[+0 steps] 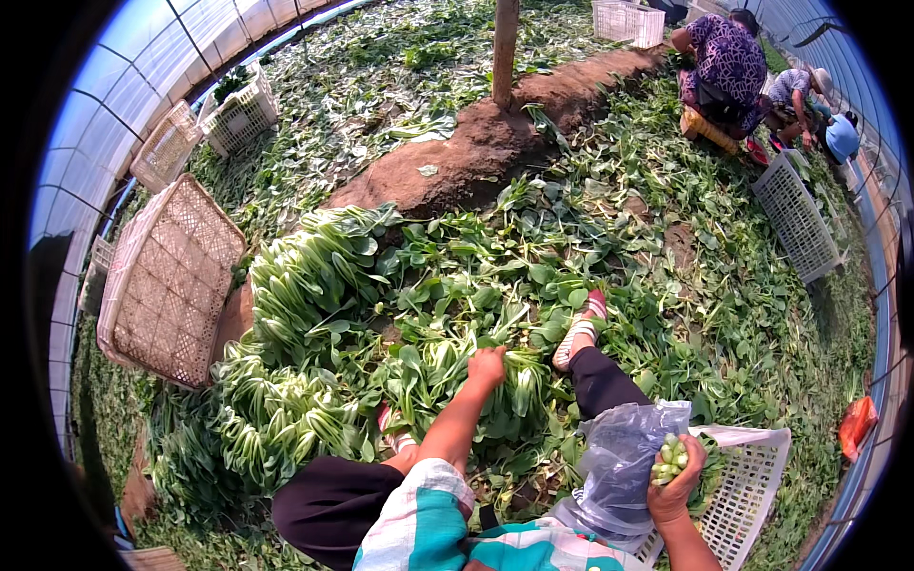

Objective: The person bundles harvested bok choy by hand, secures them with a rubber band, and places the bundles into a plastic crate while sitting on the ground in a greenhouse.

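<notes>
A bunch of leafy greens with pale stems [669, 460] is gripped in my right hand [675, 482], beside a clear plastic bag [614, 457] lying over my right leg. My left hand [488, 365] reaches down among the loose leafy greens [435, 371] between my feet; its fingertips are hidden, so I cannot tell whether it grips a stem. To the left of it, neat piles of greens [293, 285] lie with their pale stems upward. A white plastic crate [746, 492] stands close by my right forearm.
Pinkish plastic crates [171, 278] stand at the left. A wooden post [505, 53] rises from a bare soil ridge [443, 168]. Several people [725, 64] crouch at the upper right near a white crate [796, 214]. An orange bag [857, 427] lies by the tunnel's right edge.
</notes>
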`<state>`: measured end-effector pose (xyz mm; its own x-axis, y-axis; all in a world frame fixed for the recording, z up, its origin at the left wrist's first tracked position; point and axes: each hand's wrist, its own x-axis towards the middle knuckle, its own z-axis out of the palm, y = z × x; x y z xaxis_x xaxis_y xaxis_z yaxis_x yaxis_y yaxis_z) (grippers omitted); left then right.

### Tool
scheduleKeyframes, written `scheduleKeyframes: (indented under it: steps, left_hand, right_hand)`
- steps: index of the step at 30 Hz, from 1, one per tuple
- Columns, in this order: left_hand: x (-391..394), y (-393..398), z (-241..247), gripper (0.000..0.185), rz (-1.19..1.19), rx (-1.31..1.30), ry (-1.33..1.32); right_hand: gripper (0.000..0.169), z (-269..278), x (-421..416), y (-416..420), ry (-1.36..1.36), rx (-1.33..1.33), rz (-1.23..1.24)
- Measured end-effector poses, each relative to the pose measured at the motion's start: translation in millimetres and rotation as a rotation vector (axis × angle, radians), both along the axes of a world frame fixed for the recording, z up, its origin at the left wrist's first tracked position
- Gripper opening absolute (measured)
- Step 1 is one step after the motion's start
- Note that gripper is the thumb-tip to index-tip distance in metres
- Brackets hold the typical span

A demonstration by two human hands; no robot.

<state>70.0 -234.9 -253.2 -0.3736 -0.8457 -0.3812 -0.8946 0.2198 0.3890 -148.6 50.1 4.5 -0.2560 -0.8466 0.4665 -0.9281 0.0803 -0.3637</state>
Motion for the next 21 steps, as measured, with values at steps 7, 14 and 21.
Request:
scheduleKeyframes:
  steps: [7, 14, 21]
  left_hand:
    - [20.4, 40.0, 15.3, 0.041, -0.052, -0.251, 0.151]
    - [56.9, 95.4, 36.3, 0.021, 0.155, -0.132, 0.312]
    - [70.5, 134.6, 84.6, 0.031, 0.415, -0.184, 0.739]
  right_hand:
    - [0.05, -8.5, 3.0, -6.1, -0.02, -0.101, -0.033]
    - [0.05, -30.5, -9.2, 3.7, -0.184, -0.019, -0.055]
    - [0.045, -75.9, -56.3, 15.7, 0.193, -0.023, -0.007]
